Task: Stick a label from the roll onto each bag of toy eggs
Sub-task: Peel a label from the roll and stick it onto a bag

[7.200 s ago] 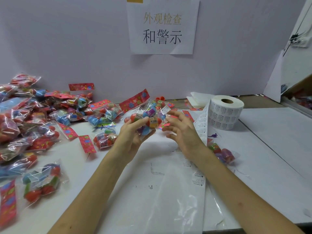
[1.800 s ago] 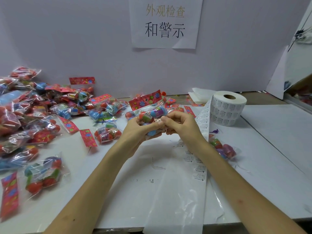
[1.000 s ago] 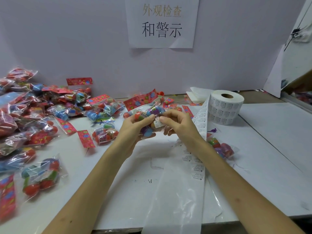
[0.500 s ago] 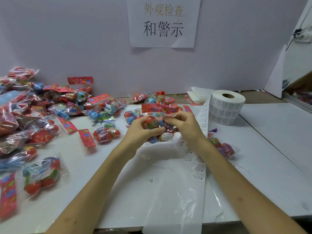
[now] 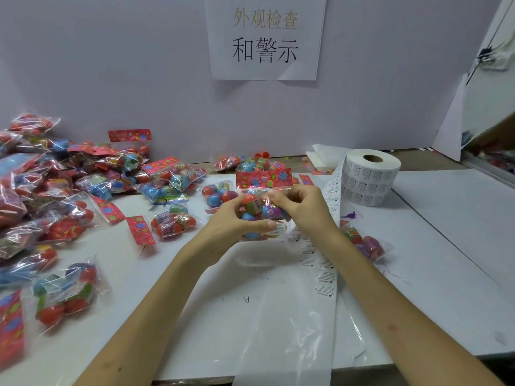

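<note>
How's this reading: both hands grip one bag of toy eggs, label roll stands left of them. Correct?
No. The head view shows the label roll standing right of the hands, not left. Left hand and right hand do both grip one bag of toy eggs.

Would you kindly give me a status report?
Left hand, right hand grip one egg bag. Label on its lower edge. Backing strip under right forearm.

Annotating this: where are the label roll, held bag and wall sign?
label roll [image 5: 370, 185], head view, printed side wall.
held bag [image 5: 263, 178], head view, red header card.
wall sign [image 5: 264, 37], head view, sheet's middle.
</note>
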A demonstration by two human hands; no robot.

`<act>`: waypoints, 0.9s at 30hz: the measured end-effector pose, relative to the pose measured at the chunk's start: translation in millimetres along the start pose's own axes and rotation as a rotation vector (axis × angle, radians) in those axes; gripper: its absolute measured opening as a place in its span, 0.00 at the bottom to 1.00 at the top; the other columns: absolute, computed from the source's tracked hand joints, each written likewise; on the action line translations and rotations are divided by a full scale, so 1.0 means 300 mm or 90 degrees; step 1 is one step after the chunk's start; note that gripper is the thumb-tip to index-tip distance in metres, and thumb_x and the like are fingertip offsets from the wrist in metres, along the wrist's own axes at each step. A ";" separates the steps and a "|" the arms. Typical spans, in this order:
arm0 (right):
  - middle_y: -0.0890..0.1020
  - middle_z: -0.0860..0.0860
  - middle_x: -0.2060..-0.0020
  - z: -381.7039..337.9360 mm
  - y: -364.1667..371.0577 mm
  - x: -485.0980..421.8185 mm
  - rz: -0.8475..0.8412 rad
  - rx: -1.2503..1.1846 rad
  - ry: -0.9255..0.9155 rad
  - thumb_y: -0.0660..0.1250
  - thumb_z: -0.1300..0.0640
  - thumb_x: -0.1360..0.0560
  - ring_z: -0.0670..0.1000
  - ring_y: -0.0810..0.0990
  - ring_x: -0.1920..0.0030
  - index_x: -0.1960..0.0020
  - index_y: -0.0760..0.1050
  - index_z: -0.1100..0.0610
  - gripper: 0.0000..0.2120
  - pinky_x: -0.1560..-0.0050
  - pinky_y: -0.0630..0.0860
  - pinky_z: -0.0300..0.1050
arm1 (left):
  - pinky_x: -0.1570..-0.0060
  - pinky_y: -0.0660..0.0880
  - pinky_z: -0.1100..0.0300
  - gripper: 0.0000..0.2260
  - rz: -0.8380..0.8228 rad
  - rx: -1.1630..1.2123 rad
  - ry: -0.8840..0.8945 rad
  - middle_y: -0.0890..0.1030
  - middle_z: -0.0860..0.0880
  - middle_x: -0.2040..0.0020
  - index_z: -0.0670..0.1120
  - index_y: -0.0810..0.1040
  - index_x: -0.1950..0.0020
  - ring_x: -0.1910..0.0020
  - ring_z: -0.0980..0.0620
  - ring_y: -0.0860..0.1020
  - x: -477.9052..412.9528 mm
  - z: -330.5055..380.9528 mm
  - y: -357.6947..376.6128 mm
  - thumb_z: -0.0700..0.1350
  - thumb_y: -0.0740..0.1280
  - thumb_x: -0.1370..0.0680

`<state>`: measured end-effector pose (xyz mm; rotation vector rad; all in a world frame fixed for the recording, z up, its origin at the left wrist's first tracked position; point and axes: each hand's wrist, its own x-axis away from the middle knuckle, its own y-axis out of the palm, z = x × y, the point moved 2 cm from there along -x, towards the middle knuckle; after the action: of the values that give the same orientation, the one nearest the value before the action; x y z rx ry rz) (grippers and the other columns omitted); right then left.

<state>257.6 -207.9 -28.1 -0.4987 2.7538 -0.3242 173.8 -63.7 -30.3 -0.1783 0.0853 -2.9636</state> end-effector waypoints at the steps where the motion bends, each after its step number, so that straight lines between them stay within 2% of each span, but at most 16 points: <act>1: 0.82 0.46 0.68 0.000 0.002 0.000 -0.004 0.002 0.000 0.71 0.50 0.22 0.39 0.80 0.69 0.58 0.82 0.56 0.11 0.67 0.74 0.31 | 0.37 0.79 0.40 0.31 0.011 -0.003 0.001 0.83 0.41 0.40 0.43 0.76 0.31 0.41 0.39 0.83 -0.002 -0.001 -0.002 0.38 0.80 0.32; 4: 0.85 0.52 0.62 -0.004 0.006 0.003 -0.024 -0.028 0.015 0.69 0.48 0.21 0.45 0.83 0.63 0.52 0.83 0.58 0.13 0.62 0.79 0.41 | 0.38 0.79 0.39 0.33 0.033 0.005 0.016 0.83 0.40 0.39 0.42 0.76 0.30 0.41 0.38 0.83 -0.003 0.000 -0.004 0.40 0.81 0.34; 6: 0.85 0.55 0.57 -0.010 0.005 0.004 -0.057 -0.063 0.021 0.67 0.46 0.20 0.49 0.83 0.60 0.48 0.82 0.57 0.15 0.62 0.80 0.46 | 0.40 0.80 0.40 0.30 0.057 0.028 0.033 0.83 0.40 0.39 0.42 0.76 0.31 0.42 0.38 0.83 -0.004 -0.001 -0.010 0.39 0.80 0.31; 8: 0.84 0.54 0.54 -0.012 0.005 0.007 -0.093 -0.054 0.004 0.68 0.46 0.21 0.48 0.81 0.60 0.43 0.80 0.54 0.14 0.65 0.78 0.44 | 0.44 0.83 0.44 0.24 0.097 0.063 0.056 0.83 0.40 0.41 0.43 0.78 0.36 0.45 0.40 0.85 -0.011 -0.002 -0.025 0.38 0.80 0.30; 10: 0.82 0.51 0.51 -0.011 0.014 0.009 -0.118 -0.034 -0.007 0.71 0.50 0.21 0.47 0.81 0.61 0.36 0.77 0.54 0.16 0.64 0.78 0.44 | 0.46 0.84 0.46 0.21 0.123 0.099 0.063 0.84 0.40 0.43 0.44 0.80 0.42 0.47 0.40 0.86 -0.016 -0.002 -0.043 0.40 0.80 0.33; 12: 0.81 0.53 0.49 -0.011 0.021 0.009 -0.126 -0.075 -0.003 0.70 0.56 0.21 0.48 0.81 0.62 0.33 0.74 0.56 0.17 0.63 0.79 0.45 | 0.46 0.84 0.46 0.25 0.106 0.150 0.058 0.85 0.39 0.43 0.42 0.79 0.41 0.47 0.40 0.86 -0.018 -0.005 -0.050 0.42 0.80 0.36; 14: 0.80 0.56 0.49 -0.015 0.018 0.009 -0.135 -0.157 0.011 0.67 0.61 0.19 0.51 0.80 0.59 0.33 0.75 0.56 0.15 0.63 0.79 0.44 | 0.48 0.84 0.49 0.26 0.065 0.209 0.060 0.85 0.39 0.44 0.40 0.79 0.39 0.46 0.39 0.86 -0.020 -0.012 -0.048 0.40 0.79 0.35; 16: 0.80 0.58 0.47 -0.017 0.012 0.006 -0.152 -0.209 0.028 0.64 0.63 0.18 0.53 0.82 0.57 0.33 0.75 0.58 0.14 0.61 0.80 0.42 | 0.50 0.84 0.52 0.24 0.035 0.246 0.064 0.86 0.39 0.44 0.39 0.79 0.38 0.46 0.39 0.85 -0.023 -0.018 -0.048 0.39 0.78 0.33; 18: 0.79 0.61 0.44 -0.017 0.008 0.006 -0.170 -0.230 0.038 0.62 0.64 0.17 0.51 0.84 0.55 0.30 0.73 0.60 0.16 0.60 0.81 0.42 | 0.48 0.83 0.52 0.25 0.020 0.259 0.062 0.85 0.39 0.42 0.39 0.78 0.35 0.44 0.39 0.85 -0.028 -0.021 -0.052 0.39 0.77 0.31; 20: 0.80 0.60 0.44 -0.022 0.006 0.007 -0.180 -0.238 0.052 0.61 0.63 0.17 0.50 0.84 0.54 0.31 0.74 0.59 0.15 0.58 0.82 0.43 | 0.45 0.83 0.51 0.27 0.006 0.255 0.054 0.84 0.38 0.40 0.38 0.76 0.32 0.42 0.39 0.84 -0.031 -0.021 -0.052 0.38 0.76 0.31; 22: 0.83 0.53 0.50 -0.021 -0.002 0.004 -0.173 -0.214 0.057 0.60 0.61 0.16 0.49 0.83 0.55 0.37 0.78 0.53 0.12 0.59 0.81 0.42 | 0.48 0.83 0.53 0.27 0.005 0.246 0.047 0.84 0.38 0.40 0.38 0.76 0.33 0.44 0.40 0.85 -0.028 -0.019 -0.048 0.38 0.76 0.31; 24: 0.84 0.46 0.58 -0.023 -0.014 -0.003 -0.143 -0.158 0.043 0.60 0.54 0.16 0.46 0.82 0.58 0.43 0.81 0.51 0.11 0.60 0.78 0.38 | 0.51 0.84 0.53 0.27 0.028 0.202 0.048 0.83 0.39 0.40 0.39 0.76 0.34 0.47 0.43 0.86 -0.025 -0.016 -0.045 0.38 0.77 0.32; 27: 0.85 0.45 0.59 -0.022 -0.036 -0.016 -0.097 -0.136 0.032 0.64 0.41 0.22 0.43 0.82 0.58 0.47 0.81 0.51 0.15 0.61 0.76 0.36 | 0.46 0.83 0.49 0.27 0.022 0.069 0.033 0.81 0.40 0.38 0.41 0.74 0.30 0.42 0.41 0.84 -0.020 -0.011 -0.030 0.37 0.77 0.28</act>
<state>262.7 -214.8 -17.7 -0.7660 2.8211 -0.0776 177.7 -53.6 -33.5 -0.0854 -0.0648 -2.9292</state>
